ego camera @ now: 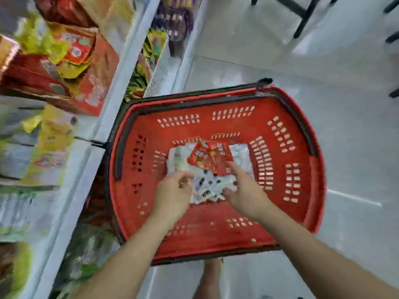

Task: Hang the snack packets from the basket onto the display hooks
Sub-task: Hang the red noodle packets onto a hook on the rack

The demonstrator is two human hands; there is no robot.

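Observation:
A red plastic basket (287,130) stands on the floor below me. On its bottom lie a red snack packet (210,157) and several white packets (208,186). Both my hands reach into the basket. My left hand (172,195) has its fingers curled at the left edge of the white packets. My right hand (246,190) grips the right edge of the white packets, its forefinger pointing at the red packet. The picture is blurred by motion, so the left hand's hold is unclear. A dark display hook (90,140) juts from the shelving left of the basket.
White shelving (121,83) with boxes and bags of snacks fills the left side, close against the basket's left rim. Pale floor tiles (345,104) lie to the right. Black furniture legs (302,20) stand at the top right. My leg (210,277) shows under the basket's near rim.

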